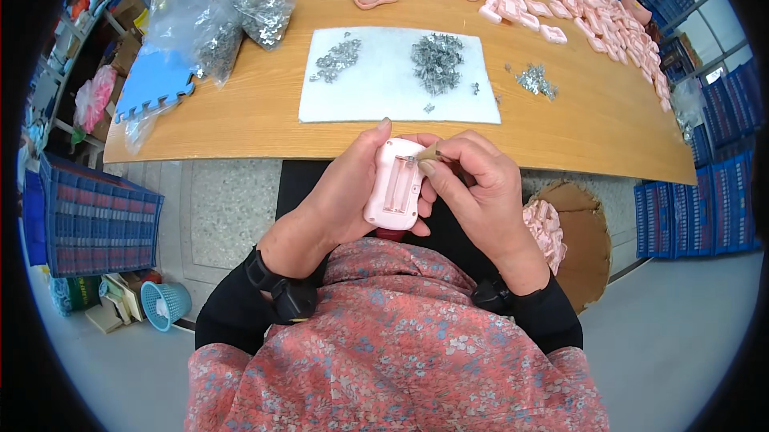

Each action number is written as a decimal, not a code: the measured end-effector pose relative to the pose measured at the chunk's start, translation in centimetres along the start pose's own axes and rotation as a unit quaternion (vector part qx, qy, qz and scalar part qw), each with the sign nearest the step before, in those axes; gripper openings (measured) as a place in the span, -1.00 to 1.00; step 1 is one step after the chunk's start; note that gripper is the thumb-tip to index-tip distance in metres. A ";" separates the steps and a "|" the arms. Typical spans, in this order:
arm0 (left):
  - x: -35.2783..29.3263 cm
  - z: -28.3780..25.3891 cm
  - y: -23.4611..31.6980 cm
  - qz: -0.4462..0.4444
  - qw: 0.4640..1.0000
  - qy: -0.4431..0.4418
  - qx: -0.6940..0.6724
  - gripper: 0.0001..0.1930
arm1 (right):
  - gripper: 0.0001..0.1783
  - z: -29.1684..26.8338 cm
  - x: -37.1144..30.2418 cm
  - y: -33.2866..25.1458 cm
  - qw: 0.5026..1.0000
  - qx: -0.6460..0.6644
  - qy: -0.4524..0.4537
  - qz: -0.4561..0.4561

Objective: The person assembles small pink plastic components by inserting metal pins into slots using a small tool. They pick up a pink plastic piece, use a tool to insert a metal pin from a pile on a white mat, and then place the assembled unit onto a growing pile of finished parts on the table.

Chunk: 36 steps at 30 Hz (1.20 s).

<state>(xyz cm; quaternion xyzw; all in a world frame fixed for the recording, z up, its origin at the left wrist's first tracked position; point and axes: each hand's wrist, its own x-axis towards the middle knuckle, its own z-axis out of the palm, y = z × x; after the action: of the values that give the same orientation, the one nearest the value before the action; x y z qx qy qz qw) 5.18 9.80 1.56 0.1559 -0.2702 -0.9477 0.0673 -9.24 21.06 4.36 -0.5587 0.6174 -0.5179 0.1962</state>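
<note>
My left hand is closed around a pale pink plastic casing, its thumb along the upper left edge. The casing faces up and has a long two-channel battery compartment. Pinched in my right hand is a small tan piece, whose kind I cannot make out. Its tip meets the upper end of the compartment, where a bit of metal shows. Beyond the hands, a white foam mat carries a larger heap of small metal pieces and a smaller one.
Many pink casings cover the table's far right. Clear bags of metal pieces and a blue foam mat lie at left. Loose metal pieces sit right of the white mat. A cardboard container with pink casings stands below.
</note>
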 end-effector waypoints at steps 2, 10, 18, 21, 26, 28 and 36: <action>0.9 0.2 0.6 -0.009 1.000 0.023 0.010 -0.39 | -0.90 -0.2 1.0 0.8 0.997 -0.064 0.007 -0.034; 5.7 0.0 3.2 -0.039 0.995 0.097 0.005 -0.39 | -0.87 -0.9 4.9 4.2 0.973 -0.216 0.021 -0.076; 8.3 -2.0 5.0 -0.034 0.995 0.093 -0.002 -0.42 | -0.76 -2.0 7.8 6.4 0.994 -0.101 0.007 0.048; 8.6 -2.0 5.4 -0.036 0.994 0.096 0.046 -0.42 | -0.73 -2.0 8.9 5.2 0.982 0.026 -0.071 0.171; 8.7 -2.8 5.3 -0.038 0.996 0.072 0.048 -0.42 | -0.74 -1.7 9.0 6.6 0.945 0.163 -0.119 0.257; 8.5 -2.7 5.7 -0.059 0.994 0.078 0.051 -0.41 | -0.76 -1.6 9.0 7.0 0.945 0.179 -0.107 0.251; 6.7 -3.5 5.8 0.089 0.908 0.136 0.386 -0.60 | -0.75 -2.3 9.4 7.6 0.942 0.159 -0.119 0.270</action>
<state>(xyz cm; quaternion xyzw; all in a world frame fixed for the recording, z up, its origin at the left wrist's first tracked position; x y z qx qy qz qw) 0.32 1.74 0.08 0.2726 -0.6156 -0.7293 0.1219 -17.59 12.44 1.91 -0.3903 0.6267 -0.4667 0.4870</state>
